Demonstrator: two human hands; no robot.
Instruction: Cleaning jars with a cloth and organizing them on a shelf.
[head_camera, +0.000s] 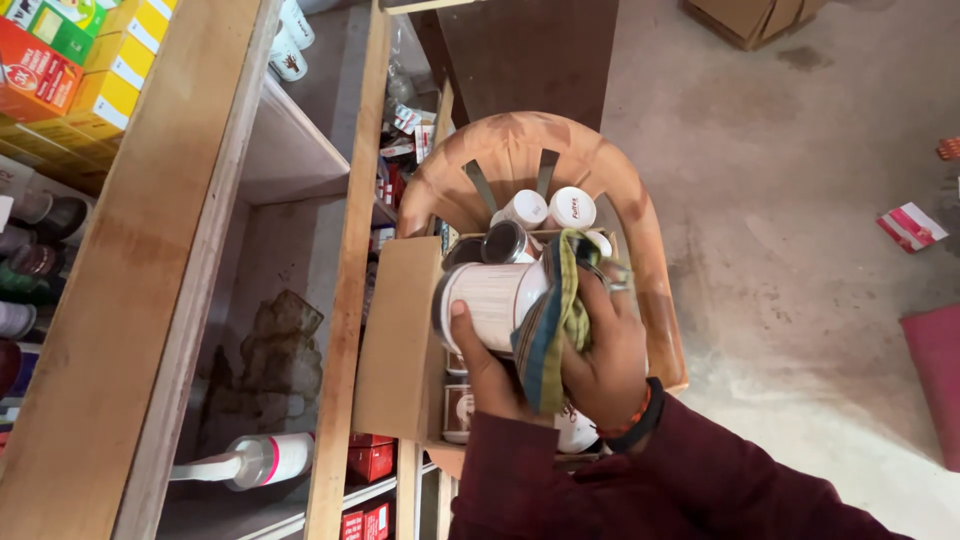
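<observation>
Gripping a white jar (492, 300) and striped cloth (552, 320), both hands hover over the crowded carton (400, 340) beside shelving (345, 300).

I see a brown plastic chair (520, 150) standing on the grey concrete floor (800, 200). On the seat of the chair sits an open cardboard box (400, 340), and it is full of white jars (572, 207) with round lids. On my left stands a wooden shelf unit (150, 250). Its upper board carries yellow and orange cartons (90, 70), and a lower board carries a white bottle (262, 460) lying on its side and some red packets (370, 460). On the floor to the right lie a small red and white packet (910, 226) and, further back, a cardboard carton (750, 18).
</observation>
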